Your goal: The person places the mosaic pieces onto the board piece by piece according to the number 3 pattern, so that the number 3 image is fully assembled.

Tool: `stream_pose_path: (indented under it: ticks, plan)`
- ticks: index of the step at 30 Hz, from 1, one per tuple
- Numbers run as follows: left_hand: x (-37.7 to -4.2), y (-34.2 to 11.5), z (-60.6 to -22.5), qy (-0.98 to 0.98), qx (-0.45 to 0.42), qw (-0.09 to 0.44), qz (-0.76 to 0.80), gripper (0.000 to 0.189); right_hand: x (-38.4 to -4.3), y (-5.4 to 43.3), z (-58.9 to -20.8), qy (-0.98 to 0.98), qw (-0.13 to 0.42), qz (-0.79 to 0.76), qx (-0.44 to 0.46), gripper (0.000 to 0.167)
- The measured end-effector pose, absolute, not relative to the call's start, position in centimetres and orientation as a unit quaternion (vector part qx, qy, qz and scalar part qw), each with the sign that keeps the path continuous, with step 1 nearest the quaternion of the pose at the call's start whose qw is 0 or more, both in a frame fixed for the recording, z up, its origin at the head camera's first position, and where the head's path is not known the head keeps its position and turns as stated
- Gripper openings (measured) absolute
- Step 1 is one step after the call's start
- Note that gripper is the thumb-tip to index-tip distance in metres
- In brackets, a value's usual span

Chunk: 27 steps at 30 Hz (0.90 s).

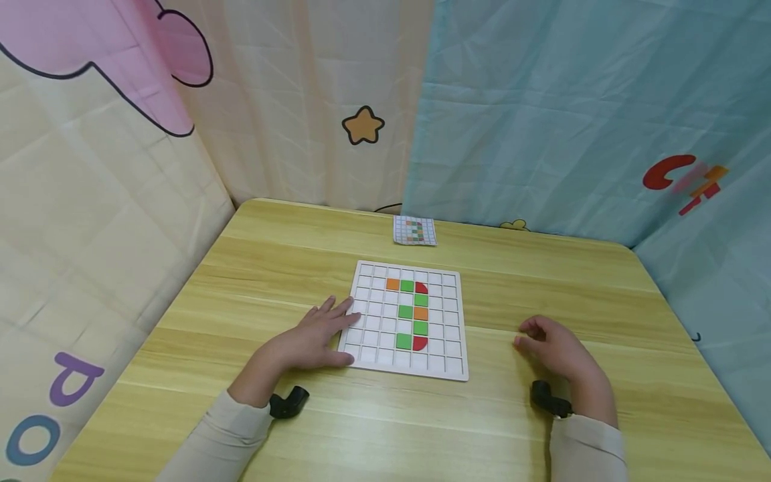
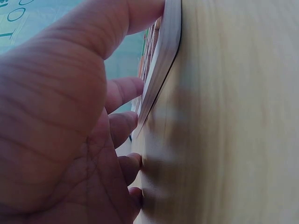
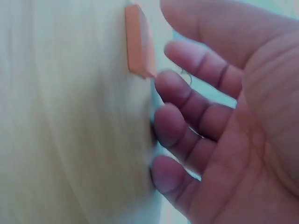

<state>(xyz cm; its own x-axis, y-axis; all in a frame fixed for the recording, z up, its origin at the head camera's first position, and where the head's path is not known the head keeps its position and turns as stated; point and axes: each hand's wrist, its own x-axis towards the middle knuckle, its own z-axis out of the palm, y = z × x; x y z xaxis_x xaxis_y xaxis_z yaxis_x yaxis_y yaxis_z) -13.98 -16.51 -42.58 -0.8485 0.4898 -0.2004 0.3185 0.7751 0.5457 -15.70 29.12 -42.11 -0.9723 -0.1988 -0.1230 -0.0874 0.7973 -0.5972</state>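
Observation:
A white square grid board point(image 1: 444, 348) lies on the table, with several green tiles point(image 1: 405, 341), orange tiles point(image 1: 393, 284) and red rounded tiles point(image 1: 420, 343) in its cells. My left hand point(image 1: 316, 338) is spread at the board's left side; its thumb touches the lower left corner and a couple of fingers reach over the edge. To the right of the board, my right hand point(image 1: 551, 348) hovers low with loosely bent fingers. In the right wrist view an orange tile point(image 3: 138, 42) lies on the table by those fingertips, not gripped. The hand hides it from the head view.
A small card point(image 1: 414, 239) printed with a coloured grid pattern lies behind the board, at the far edge of the wooden table point(image 1: 289, 254). Curtains point(image 1: 512, 120) hang around the table's back and sides. Each wrist wears a black camera point(image 1: 548, 399).

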Motion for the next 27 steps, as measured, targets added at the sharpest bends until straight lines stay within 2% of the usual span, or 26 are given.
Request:
stream_pose_path:
  ticks: [7, 15, 23, 27]
  plan:
    - [-14.0, -16.49, -42.66, 0.927, 0.217, 0.167, 0.256, 0.079, -15.53, 29.31, -41.92, 0.933, 0.119, -0.322, -0.105, 0.034]
    - [-13.95, -16.45, -42.51, 0.928, 0.218, 0.168, 0.253, 0.079, -15.78, 28.83, -42.22, 0.941, 0.08, -0.305, -0.12, 0.017]
    - [-13.93, -16.47, -42.47, 0.927, 0.222, 0.165, 0.251, 0.079, -16.07, 28.67, -42.44, 0.944, 0.075, -0.304, -0.1, 0.026]
    - [-13.97, -16.45, -42.53, 0.927, 0.223, 0.161, 0.255, 0.079, -16.1, 28.58, -42.53, 0.944, 0.073, -0.303, -0.106, 0.023]
